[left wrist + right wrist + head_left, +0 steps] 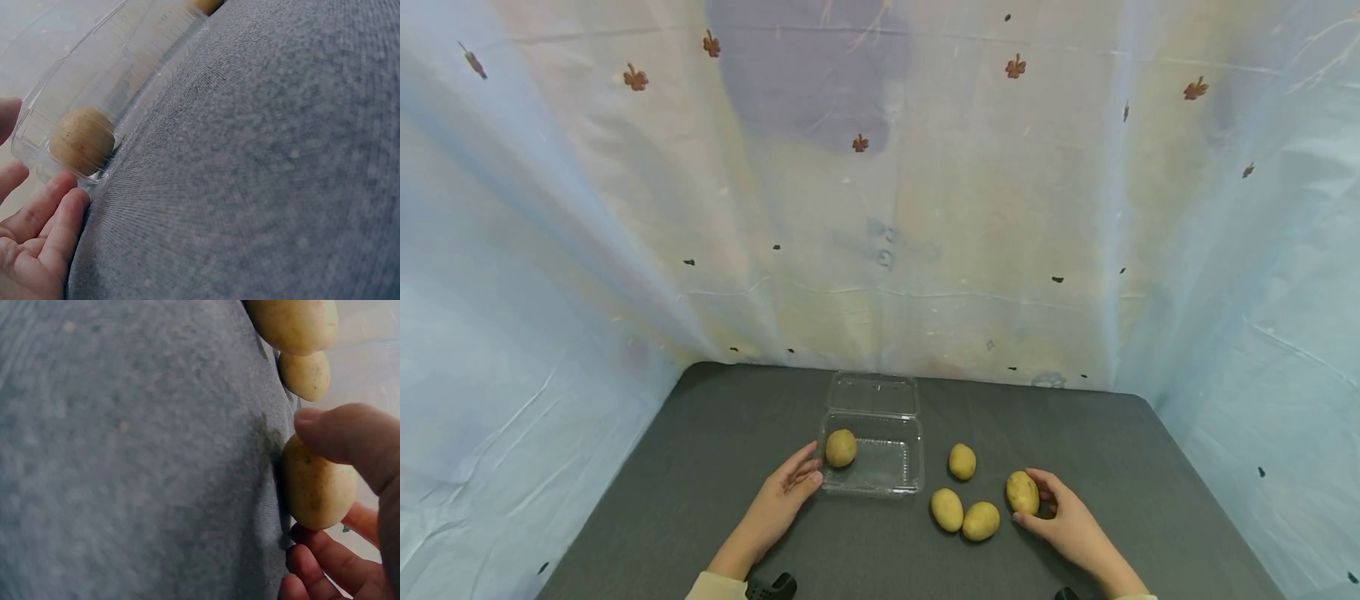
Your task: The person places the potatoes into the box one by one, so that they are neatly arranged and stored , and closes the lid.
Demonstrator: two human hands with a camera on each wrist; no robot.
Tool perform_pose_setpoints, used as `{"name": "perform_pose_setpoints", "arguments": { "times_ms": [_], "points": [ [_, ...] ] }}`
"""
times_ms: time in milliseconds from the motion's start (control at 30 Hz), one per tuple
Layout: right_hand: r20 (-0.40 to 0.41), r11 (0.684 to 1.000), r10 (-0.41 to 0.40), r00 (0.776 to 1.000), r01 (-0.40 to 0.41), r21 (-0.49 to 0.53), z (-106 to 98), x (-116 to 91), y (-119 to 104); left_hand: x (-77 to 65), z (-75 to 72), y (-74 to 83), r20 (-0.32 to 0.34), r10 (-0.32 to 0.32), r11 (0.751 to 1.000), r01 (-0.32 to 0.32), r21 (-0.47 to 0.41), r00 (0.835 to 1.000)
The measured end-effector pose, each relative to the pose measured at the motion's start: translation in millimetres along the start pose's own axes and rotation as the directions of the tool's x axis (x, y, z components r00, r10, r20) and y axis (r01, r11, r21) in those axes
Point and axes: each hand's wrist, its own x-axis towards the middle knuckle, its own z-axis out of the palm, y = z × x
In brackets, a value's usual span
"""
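Observation:
A clear plastic clamshell box (880, 483) lies with its lid raised behind it. One potato (841, 448) sits inside, at the box's left end. My left hand (778, 502) is at that left end, its fingertips right at the wall and its fingers fairly straight; the left wrist view shows the same potato (82, 141) through the plastic. On the right, my right hand (1070, 521) has thumb and fingers around another potato (1022, 492). In the right wrist view the thumb (340, 434) overlaps one end of that potato (317, 484), with fingertips at the other end.
Between the box and my right hand lie three potatoes: one farther back (962, 462) and two nearer ones (947, 510) side by side. All stand on a dark grey cloth-covered table (737, 433). Pale patterned curtains (970, 208) hang behind it and along both sides.

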Motion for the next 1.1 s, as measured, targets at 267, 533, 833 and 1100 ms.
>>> {"name": "perform_pose_setpoints", "arguments": {
  "times_ms": [267, 533, 833, 1100],
  "points": [
    [0.023, 0.999, -0.007, 1.000, 0.008, -0.031, -3.7, 1.2, -3.6, 0.8, -2.6, -2.3, 0.017, 0.002, 1.000, -0.002, 0.021, 1.000],
    [0.062, 0.993, -0.050, 0.997, 0.057, -0.102, -8.1, 6.0, -6.0, 1.1, -1.7, -3.6, 0.014, 0.004, 1.000, -0.004, 0.012, 1.000],
    [0.060, 0.995, -0.011, 0.998, 0.017, -0.095, -9.7, 7.2, -11.3, -2.3, -0.6, 1.8, 0.010, 0.022, 1.000, -0.022, 0.006, 1.000],
    [0.022, 0.994, -0.008, 1.000, 0.010, -0.108, -7.2, 7.8, -12.2, -2.7, 0.7, 2.8, -0.002, 0.004, 1.000, -0.004, -0.009, 1.000]
  ]
}}
